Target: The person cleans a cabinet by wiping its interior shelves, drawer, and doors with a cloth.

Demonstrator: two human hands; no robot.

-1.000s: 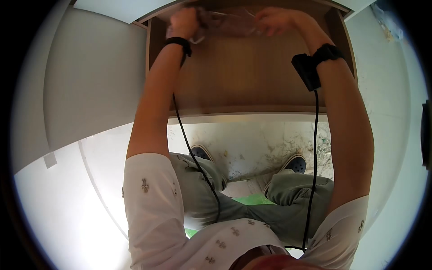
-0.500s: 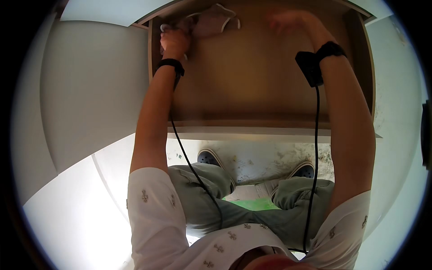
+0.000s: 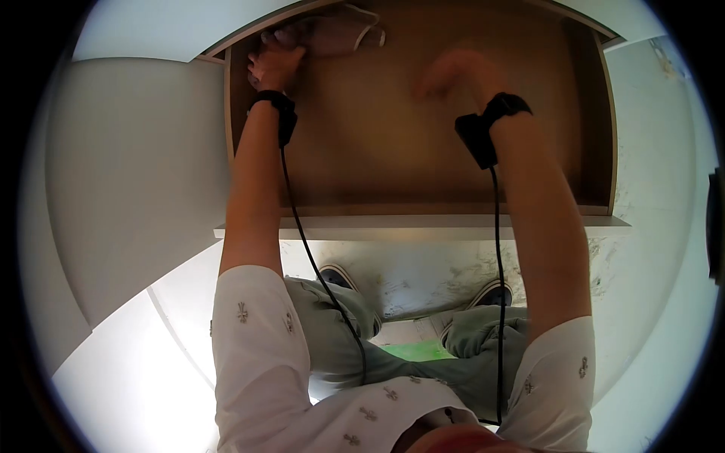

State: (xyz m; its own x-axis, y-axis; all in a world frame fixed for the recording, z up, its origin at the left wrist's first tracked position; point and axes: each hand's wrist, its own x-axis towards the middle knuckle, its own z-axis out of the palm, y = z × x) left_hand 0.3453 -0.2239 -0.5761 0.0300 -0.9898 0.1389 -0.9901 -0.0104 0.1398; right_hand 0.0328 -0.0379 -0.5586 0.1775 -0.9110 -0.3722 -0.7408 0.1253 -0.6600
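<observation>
A drawer [image 3: 423,181] stands pulled out in front of me, with a brown bottom. In its back left corner lies a crumpled pinkish cloth item with white edging [image 3: 332,38]; its exact kind is unclear. My left hand [image 3: 276,63] is at the bunched left end of this cloth, fingers curled around part of it. Over the drawer's bottom, right of the middle, my right hand [image 3: 457,72] is smeared by motion, so its fingers cannot be read. It is apart from the cloth.
Both wrists wear black bands with small black boxes [image 3: 476,140], from which cables [image 3: 498,264] run down to my body. The drawer's pale front panel [image 3: 423,226] crosses above my feet. A grey-white panel [image 3: 136,166] stands at the left.
My right hand has moved left and slightly down over the drawer's bottom. My left hand stays at the cloth, its fingers now more visible. The whole view has shifted a little.
</observation>
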